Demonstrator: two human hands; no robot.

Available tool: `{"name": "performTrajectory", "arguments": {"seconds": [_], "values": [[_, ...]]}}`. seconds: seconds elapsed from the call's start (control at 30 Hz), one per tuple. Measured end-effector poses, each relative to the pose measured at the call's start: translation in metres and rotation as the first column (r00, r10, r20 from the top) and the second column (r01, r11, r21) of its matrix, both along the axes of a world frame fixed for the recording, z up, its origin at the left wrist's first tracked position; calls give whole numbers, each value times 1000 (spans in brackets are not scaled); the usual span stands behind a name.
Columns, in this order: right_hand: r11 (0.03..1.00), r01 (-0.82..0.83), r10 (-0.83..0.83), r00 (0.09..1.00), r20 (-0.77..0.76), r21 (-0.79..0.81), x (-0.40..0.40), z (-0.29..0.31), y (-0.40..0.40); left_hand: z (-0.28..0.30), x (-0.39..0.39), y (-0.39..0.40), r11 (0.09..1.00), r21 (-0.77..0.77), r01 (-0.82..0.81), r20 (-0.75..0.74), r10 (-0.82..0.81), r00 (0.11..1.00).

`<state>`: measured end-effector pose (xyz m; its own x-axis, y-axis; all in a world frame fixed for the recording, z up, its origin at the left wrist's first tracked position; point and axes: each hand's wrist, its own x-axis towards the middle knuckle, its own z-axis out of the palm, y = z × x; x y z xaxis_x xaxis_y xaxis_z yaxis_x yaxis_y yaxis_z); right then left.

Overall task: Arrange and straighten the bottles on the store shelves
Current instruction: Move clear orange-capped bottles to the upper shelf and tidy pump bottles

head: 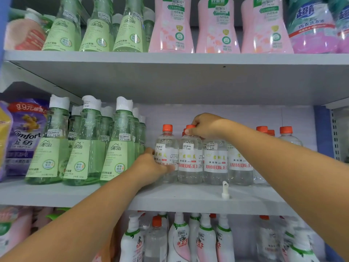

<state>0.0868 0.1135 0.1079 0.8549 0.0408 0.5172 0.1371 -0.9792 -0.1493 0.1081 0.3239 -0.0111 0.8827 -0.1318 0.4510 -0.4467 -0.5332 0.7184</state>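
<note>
Up front, four clear bottles (pixel 190 159); right hand (pixel 204 126) pinches one cap (pixel 190 126).

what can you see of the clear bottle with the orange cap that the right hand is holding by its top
The clear plastic bottle with an orange screw cap stands upright in the front row of the grey middle shelf, second from the left among matching bottles. It holds clear liquid and carries a white label with red lettering and a small price sticker. The right hand pinches its cap from above. The left hand holds the neighbouring bottle.
</note>
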Motion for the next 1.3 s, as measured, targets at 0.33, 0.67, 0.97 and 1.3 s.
{"name": "performTrajectory", "arguments": {"seconds": [0.33, 0.67, 0.97, 1.3], "values": [[999, -36, 36, 999, -12, -4, -4, 1, -1, 0, -3, 0, 1000, 26, 5, 25, -5, 1000], [999, -53, 53, 998, -20, 0, -2, 0, -5, 0, -9, -3, 999, 33, 20, 3, -20, 1000], [994, -96, 95, 995, 13, 61, 2, -1, -6, 0, -8, 0, 999, 42, 6, 11, -6, 1000], [998, -57, 56, 998, 21, 31, 2, -3, -3, 0, -6, 1, 996, 88, -25, 24, 23, 999]]}}
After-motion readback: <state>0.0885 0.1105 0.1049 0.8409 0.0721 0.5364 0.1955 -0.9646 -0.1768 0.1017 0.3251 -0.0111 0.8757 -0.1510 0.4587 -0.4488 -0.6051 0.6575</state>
